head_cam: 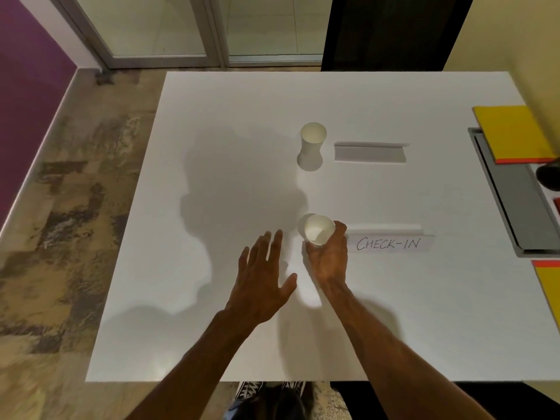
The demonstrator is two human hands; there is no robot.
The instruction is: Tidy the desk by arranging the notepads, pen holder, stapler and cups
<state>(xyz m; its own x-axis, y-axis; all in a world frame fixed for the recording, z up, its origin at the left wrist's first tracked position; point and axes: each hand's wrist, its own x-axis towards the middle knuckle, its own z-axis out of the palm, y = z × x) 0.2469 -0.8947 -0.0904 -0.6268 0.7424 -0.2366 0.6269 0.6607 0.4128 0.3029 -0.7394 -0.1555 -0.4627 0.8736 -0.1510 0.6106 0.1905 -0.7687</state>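
The right hand [328,259] curls its grip round a white paper cup [318,233] beside the folded CHECK-IN card [389,243]. The left hand [260,281] is spread flat, holding nothing. A second cup [312,145] stands farther back on the smooth table [212,116].

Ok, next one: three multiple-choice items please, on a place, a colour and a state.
1. The held cup is: A) just left of the CHECK-IN sign B) on the tray C) on a notepad
2. The notepads are: A) blue B) yellow C) green
3. The left hand is: A) open B) gripping a stapler C) holding a cup

1 A: it is at the sign's left end, in the right hand.
2 B: the covers are yellow.
3 A: fingers spread, nothing held.
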